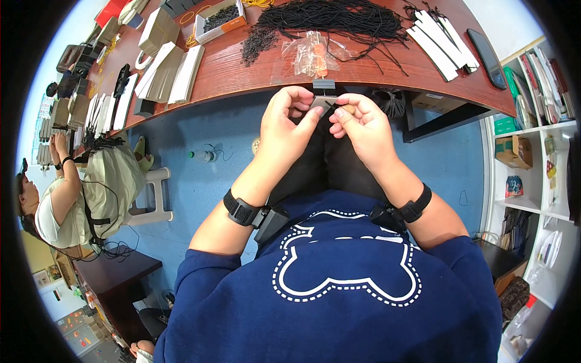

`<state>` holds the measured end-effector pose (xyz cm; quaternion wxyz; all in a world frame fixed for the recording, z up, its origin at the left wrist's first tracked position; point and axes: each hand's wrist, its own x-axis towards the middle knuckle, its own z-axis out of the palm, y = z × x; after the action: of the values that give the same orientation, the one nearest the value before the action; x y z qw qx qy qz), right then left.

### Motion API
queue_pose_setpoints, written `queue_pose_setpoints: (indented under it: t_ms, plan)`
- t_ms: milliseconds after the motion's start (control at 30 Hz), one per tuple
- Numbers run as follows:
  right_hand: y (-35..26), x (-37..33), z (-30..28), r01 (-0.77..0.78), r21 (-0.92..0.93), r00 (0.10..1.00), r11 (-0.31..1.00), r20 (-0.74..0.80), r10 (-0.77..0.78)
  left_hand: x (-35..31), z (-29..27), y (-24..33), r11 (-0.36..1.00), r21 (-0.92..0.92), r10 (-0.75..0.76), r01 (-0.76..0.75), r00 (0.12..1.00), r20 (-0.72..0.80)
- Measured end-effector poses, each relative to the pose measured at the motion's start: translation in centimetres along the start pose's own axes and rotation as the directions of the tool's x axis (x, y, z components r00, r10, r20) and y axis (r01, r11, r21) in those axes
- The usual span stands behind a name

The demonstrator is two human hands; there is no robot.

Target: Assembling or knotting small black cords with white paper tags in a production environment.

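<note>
At the near table edge my left hand is closed, its thumb and fingers pinching a small grey-brown card. A dark grey block-shaped clip sits just beyond the card, at the table edge. My right hand is closed beside it, pinching a small thin thing with a tan end; its dark tip reaches toward the card. Fingers cover much of both pieces. Beyond the clip lies an orange-handled tool on clear plastic bags.
Black cords lie heaped at the table's back, beside small black pieces and an open box. White tags and a phone lie right, white card stacks left. Another person works farther left.
</note>
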<state>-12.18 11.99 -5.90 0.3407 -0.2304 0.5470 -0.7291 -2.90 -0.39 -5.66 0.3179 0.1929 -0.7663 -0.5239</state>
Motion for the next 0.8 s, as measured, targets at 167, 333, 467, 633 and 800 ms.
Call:
queue_pose_setpoints:
  t_ms: [167, 333, 467, 633, 800]
  plan:
    - [-0.8, -0.4, 0.2, -0.023, -0.005, 0.999, 1.000, -0.046, 0.023, 0.0, 0.2, 0.4, 0.996, 0.078, 0.044, -0.047, 0.998, 0.037]
    - [-1.2, -0.8, -0.3, -0.271, -0.096, 0.946, 0.958, 0.159, 0.283, -0.5, -0.8, 0.8, 0.825, 0.281, 0.439, -0.490, 0.869, 0.227]
    - [-1.0, -0.3, -0.3, -0.221, -0.139, 0.964, 0.965, 0.121, 0.238, -1.0, -0.6, 0.7, 0.996, -0.004, 0.083, -0.083, 0.976, 0.204]
    - [-2.1, 0.2, -0.3, -0.215, -0.291, 0.965, 0.932, 0.085, 0.249, 1.0, 0.1, 0.1, 0.830, -0.327, -0.349, 0.452, 0.878, 0.328]
    - [-3.5, 0.4, -0.7, -0.192, -0.466, 0.965, 0.864, 0.068, 0.252, 1.1, -0.5, 0.3, 0.638, -0.511, -0.351, 0.576, 0.808, 0.473]
